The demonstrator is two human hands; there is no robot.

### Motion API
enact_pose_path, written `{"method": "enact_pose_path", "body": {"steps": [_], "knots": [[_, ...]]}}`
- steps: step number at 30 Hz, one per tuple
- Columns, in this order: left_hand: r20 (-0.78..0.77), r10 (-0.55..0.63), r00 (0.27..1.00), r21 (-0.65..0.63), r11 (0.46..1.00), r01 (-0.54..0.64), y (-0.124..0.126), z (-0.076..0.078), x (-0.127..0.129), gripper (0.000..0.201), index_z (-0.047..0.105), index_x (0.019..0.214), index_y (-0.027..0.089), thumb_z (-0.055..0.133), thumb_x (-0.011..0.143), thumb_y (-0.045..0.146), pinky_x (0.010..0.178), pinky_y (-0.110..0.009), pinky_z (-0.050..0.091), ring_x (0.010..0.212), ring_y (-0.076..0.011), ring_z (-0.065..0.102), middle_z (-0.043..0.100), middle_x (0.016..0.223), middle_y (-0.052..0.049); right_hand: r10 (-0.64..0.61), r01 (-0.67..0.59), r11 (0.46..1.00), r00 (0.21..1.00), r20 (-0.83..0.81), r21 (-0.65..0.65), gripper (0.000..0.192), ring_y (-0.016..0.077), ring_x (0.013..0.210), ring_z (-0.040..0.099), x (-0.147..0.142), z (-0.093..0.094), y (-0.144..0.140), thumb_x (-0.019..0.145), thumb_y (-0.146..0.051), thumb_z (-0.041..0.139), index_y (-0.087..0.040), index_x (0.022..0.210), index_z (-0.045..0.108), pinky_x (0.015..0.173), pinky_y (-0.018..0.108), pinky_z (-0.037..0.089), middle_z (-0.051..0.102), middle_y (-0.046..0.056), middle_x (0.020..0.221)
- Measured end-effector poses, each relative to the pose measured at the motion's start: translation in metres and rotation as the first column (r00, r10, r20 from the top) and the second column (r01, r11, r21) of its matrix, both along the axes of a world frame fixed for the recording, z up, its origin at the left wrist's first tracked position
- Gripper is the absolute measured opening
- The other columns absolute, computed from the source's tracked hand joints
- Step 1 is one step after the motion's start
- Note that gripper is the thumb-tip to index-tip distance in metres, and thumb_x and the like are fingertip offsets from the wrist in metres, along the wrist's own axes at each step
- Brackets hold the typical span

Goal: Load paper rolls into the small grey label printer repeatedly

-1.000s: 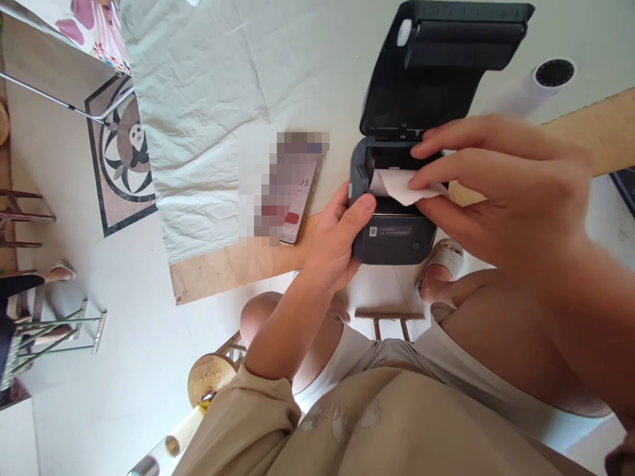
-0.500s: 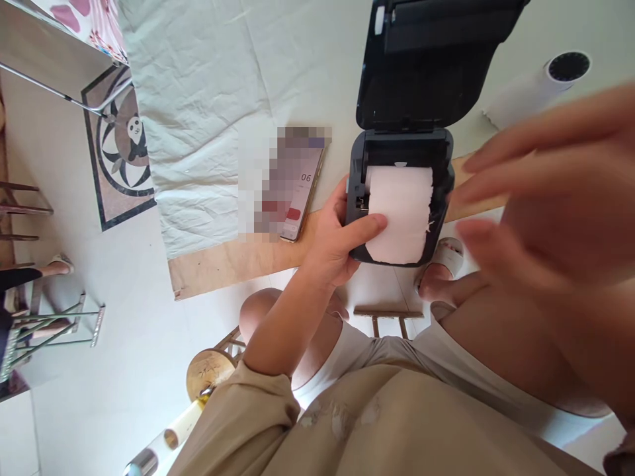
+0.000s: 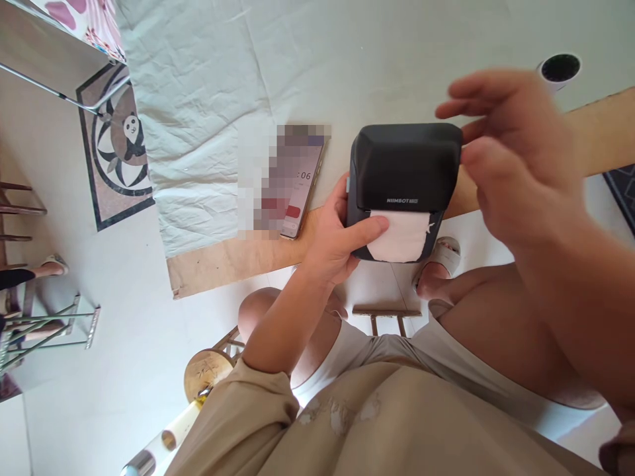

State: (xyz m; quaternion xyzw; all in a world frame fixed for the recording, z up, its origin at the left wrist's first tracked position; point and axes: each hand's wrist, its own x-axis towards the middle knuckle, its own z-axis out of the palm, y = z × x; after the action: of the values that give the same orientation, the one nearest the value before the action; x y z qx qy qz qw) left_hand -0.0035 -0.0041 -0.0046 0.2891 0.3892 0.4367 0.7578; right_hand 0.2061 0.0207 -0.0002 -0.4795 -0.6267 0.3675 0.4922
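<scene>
A black label printer (image 3: 405,165) with its lid down is held over the table's front edge. My left hand (image 3: 342,235) wraps around its left side, the thumb pressing on the white paper (image 3: 401,237) that sticks out below the lid. The paper's right edge looks ragged. At the printer's upper right corner, my right hand (image 3: 516,145) is slightly blurred, fingers apart and holding nothing; its thumb and a fingertip are close to the lid's side, and whether they touch it I cannot tell.
A phone (image 3: 300,182), partly pixelated, lies left of the printer on the pale tablecloth (image 3: 208,119). A white cylinder with a dark top (image 3: 560,68) stands at the back right. Below are a wooden stool (image 3: 208,373) and a wooden rung (image 3: 387,311). Another person's foot (image 3: 54,266) shows at far left.
The printer's lid has swung down from open to closed, covering the paper roll. My right hand has moved up and left to the printer's right side. My left hand keeps its hold.
</scene>
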Motion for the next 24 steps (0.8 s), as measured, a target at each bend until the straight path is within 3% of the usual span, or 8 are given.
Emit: {"method": "enact_pose_path", "body": {"steps": [3,4,6,9,13,19,21,24], "knots": [[0.019,0.000,1.000,-0.015,1.000,0.001,0.000,0.000,0.000,0.054,0.069,0.116,0.034,0.096,0.070,0.043,0.089,-0.039,0.063,0.117,-0.0313,0.073,0.076,0.116,-0.001,0.224,-0.223,0.957,0.974,-0.018,-0.187,0.067,0.0142,0.099,0.069,-0.006,-0.004,-0.002,0.090,-0.079,0.065,-0.040,0.143,0.054,0.061,0.023,0.062,0.067,0.001,0.123],[0.025,0.003,1.000,-0.017,1.000,-0.003,-0.001,0.000,0.001,0.054,0.068,0.116,0.034,0.094,0.072,0.050,0.087,-0.040,0.063,0.119,-0.0331,0.072,0.076,0.117,-0.002,0.267,-0.272,0.942,0.962,-0.049,-0.197,0.068,0.0128,0.095,0.068,-0.007,-0.006,-0.002,0.089,-0.079,0.065,-0.040,0.143,0.051,0.055,0.020,0.058,0.066,0.000,0.118],[0.043,0.009,0.999,-0.019,1.000,-0.008,-0.001,0.001,0.003,0.049,0.068,0.113,0.034,0.089,0.076,0.058,0.085,-0.042,0.064,0.122,-0.0350,0.072,0.077,0.117,-0.003,0.295,-0.305,0.939,0.952,-0.082,-0.161,0.066,0.0108,0.093,0.065,-0.009,-0.008,-0.002,0.089,-0.076,0.068,-0.040,0.142,0.049,0.058,0.018,0.058,0.063,-0.001,0.114],[0.042,0.019,0.999,-0.038,0.999,-0.018,-0.001,0.002,0.005,0.047,0.069,0.109,0.032,0.084,0.079,0.065,0.087,-0.046,0.065,0.122,-0.0376,0.071,0.078,0.114,-0.005,0.266,-0.273,0.957,0.961,-0.072,-0.102,0.063,0.0098,0.096,0.062,-0.009,-0.011,-0.001,0.090,-0.071,0.072,-0.038,0.140,0.052,0.071,0.021,0.062,0.060,-0.001,0.114],[0.006,0.010,1.000,-0.069,0.998,-0.010,0.000,0.002,0.003,0.050,0.071,0.109,0.031,0.087,0.075,0.063,0.091,-0.049,0.064,0.122,-0.0415,0.071,0.079,0.110,-0.006,0.253,-0.253,0.966,0.967,0.008,-0.056,0.063,0.0114,0.093,0.062,-0.004,-0.017,0.002,0.089,-0.067,0.074,-0.038,0.141,0.053,0.069,0.023,0.063,0.060,0.001,0.111],[0.112,-0.022,0.993,-0.017,1.000,0.024,0.002,0.005,0.002,0.026,0.069,0.110,0.028,0.075,0.092,0.045,0.100,-0.044,0.063,0.128,-0.0343,0.071,0.078,0.122,-0.005,0.244,-0.239,0.969,0.966,0.089,-0.067,0.061,0.0138,0.091,0.064,-0.001,-0.020,0.001,0.091,-0.052,0.074,-0.039,0.146,0.049,0.067,0.027,0.063,0.061,0.002,0.112],[0.099,0.000,0.995,-0.040,0.999,0.004,0.003,0.008,0.005,0.030,0.071,0.107,0.026,0.072,0.094,0.053,0.102,-0.048,0.063,0.129,-0.0354,0.070,0.078,0.121,-0.006,0.204,-0.196,0.977,0.973,0.104,-0.085,0.059,0.0142,0.090,0.065,-0.003,-0.017,-0.001,0.093,-0.055,0.070,-0.038,0.147,0.050,0.068,0.029,0.063,0.062,0.002,0.112],[0.029,0.087,0.996,-0.105,0.991,-0.083,0.004,0.008,0.010,0.047,0.075,0.105,0.028,0.069,0.089,0.072,0.098,-0.053,0.065,0.128,-0.0405,0.069,0.080,0.112,-0.008,0.086,-0.083,0.996,0.981,0.174,-0.028,0.070,0.0206,0.104,0.068,-0.005,-0.011,-0.004,0.088,-0.072,0.068,-0.036,0.146,0.055,0.086,0.041,0.065,0.065,0.007,0.126]]}}
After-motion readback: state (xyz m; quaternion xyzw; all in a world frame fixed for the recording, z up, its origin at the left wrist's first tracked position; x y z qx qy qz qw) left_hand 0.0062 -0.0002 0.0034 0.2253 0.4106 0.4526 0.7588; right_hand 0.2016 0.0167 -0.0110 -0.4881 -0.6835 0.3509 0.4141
